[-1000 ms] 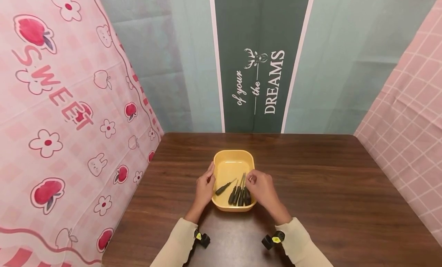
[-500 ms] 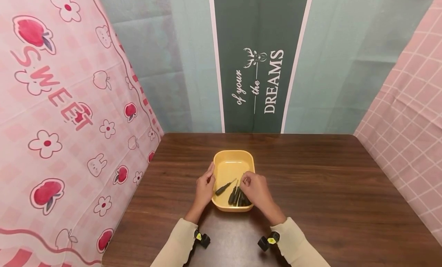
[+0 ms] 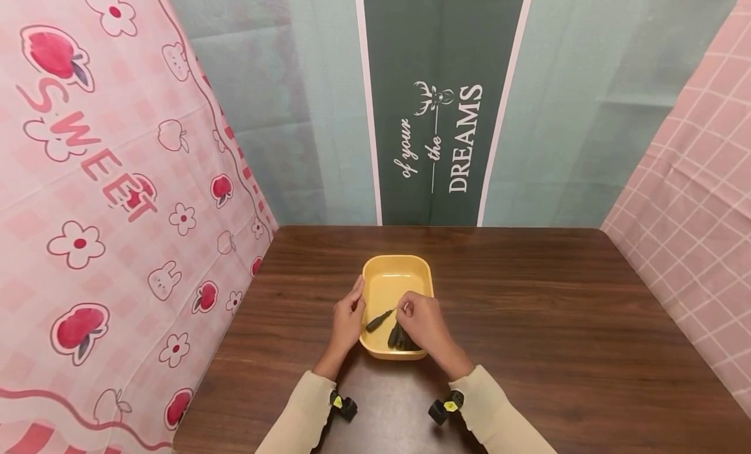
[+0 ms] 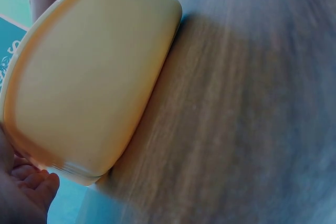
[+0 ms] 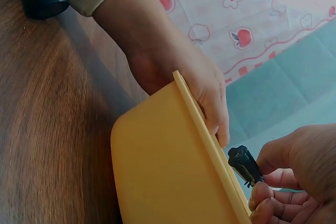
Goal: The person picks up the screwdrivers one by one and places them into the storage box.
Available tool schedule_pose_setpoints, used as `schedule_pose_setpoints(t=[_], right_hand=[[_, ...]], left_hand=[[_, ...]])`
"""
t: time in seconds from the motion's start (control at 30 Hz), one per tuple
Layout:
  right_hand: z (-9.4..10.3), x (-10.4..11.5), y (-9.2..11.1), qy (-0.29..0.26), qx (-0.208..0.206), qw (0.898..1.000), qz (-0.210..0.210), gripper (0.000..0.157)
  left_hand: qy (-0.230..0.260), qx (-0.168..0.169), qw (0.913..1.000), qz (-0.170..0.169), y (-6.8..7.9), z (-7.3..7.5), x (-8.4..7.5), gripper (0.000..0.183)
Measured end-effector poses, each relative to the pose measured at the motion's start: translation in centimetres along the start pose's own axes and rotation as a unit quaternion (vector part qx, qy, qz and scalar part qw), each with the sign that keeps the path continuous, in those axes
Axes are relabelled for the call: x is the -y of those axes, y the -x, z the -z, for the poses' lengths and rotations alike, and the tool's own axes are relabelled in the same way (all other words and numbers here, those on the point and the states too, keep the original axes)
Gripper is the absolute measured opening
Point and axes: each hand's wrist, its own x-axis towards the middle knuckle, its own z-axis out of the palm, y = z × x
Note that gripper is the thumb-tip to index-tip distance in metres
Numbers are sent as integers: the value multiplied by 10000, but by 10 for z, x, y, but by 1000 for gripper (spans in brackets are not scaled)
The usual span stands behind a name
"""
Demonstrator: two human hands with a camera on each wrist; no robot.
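A yellow plastic tub stands on the table with several small black-handled screwdrivers in it. My left hand grips the tub's left side, its fingers at the rim in the right wrist view. One screwdriver lies apart by the left wall, pointing up and right. My right hand is over the tub's right part, thumb and fingertips pinching a screwdriver below its black handle in the right wrist view. Bunched handles show beside that hand, which partly hides them. The left wrist view shows the tub's outer wall.
The dark wooden table spreads out around the tub. A pink printed cloth hangs at the left, a pink checked one at the right, and a green-and-teal cloth behind. Black wrist cameras sit on both forearms.
My right hand has shifted left over the tub, from its right rim to above the bunched screwdrivers, covering more of them. The left hand and the tub stay put.
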Motion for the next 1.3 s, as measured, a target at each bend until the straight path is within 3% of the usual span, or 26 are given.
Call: schedule_pose_setpoints(t=[0.43, 0.9, 1.1, 1.3], right_hand=[[-16, -2, -5, -43, 499, 9985, -223, 15], [-27, -6, -2, -43, 599, 9982, 49, 17], [-28, -5, -1, 51, 731, 9973, -52, 17], [-29, -6, 0, 121, 872, 9960, -121, 16]], left_hand=[[-102, 65, 9999, -28, -1, 1, 0, 40], [37, 28, 10000, -40, 0, 1, 0, 39], [-121, 96, 9999, 30, 1, 4, -15, 39], [-203, 111, 9997, 75, 1, 4, -1, 40]])
